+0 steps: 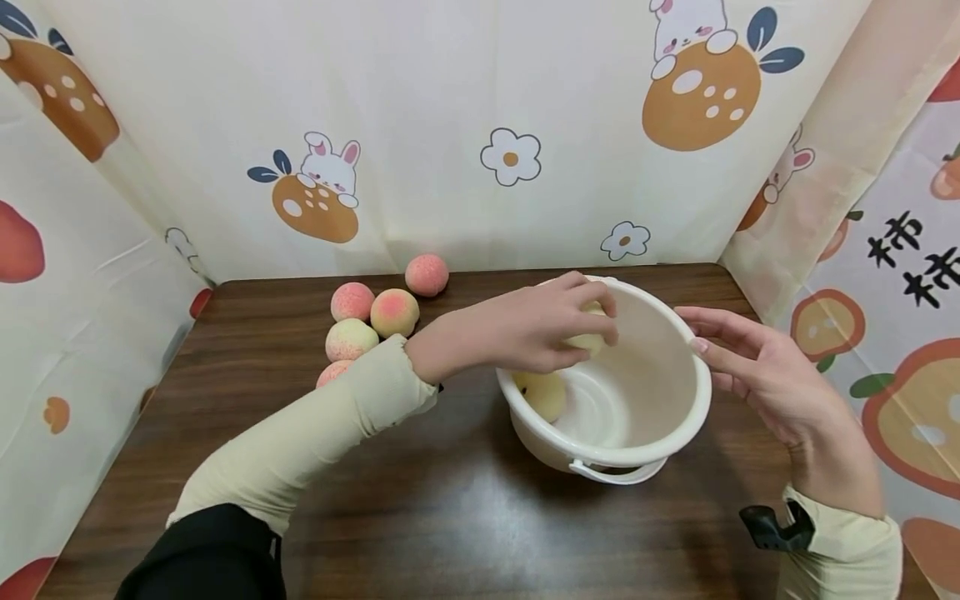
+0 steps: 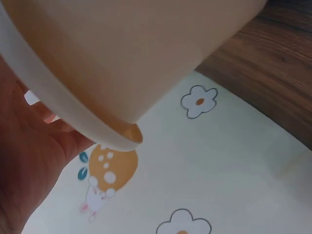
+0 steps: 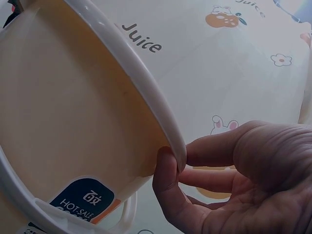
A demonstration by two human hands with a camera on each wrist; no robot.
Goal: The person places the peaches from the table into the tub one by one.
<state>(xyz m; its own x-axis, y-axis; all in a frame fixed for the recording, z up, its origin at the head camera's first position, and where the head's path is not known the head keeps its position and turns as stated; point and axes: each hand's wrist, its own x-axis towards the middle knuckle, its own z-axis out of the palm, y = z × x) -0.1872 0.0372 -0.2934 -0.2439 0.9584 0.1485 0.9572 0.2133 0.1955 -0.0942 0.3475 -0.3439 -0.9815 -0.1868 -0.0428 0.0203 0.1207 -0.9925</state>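
Note:
A white plastic bucket (image 1: 637, 392) stands upright on the right of the table. My left hand (image 1: 555, 325) reaches over its left rim and holds a pale yellow peach (image 1: 587, 340), partly covered by the fingers, inside the mouth. Lower down in the bucket lies another pale yellow peach (image 1: 543, 396). With thumb and fingers my right hand (image 1: 757, 367) pinches the bucket's right rim; the right wrist view shows this grip (image 3: 219, 175) closely. In the left wrist view, the bucket's rim (image 2: 68, 105) passes in front of the left hand (image 2: 34, 146), hiding its fingertips and the held peach.
Left of the bucket, several pink and yellow peaches (image 1: 352, 302) sit together, one partly behind the left sleeve (image 1: 322, 425). The bucket's handle (image 1: 618, 475) hangs at its front. Printed cloth (image 1: 450, 100) rises behind the brown table (image 1: 450, 517) and at both sides.

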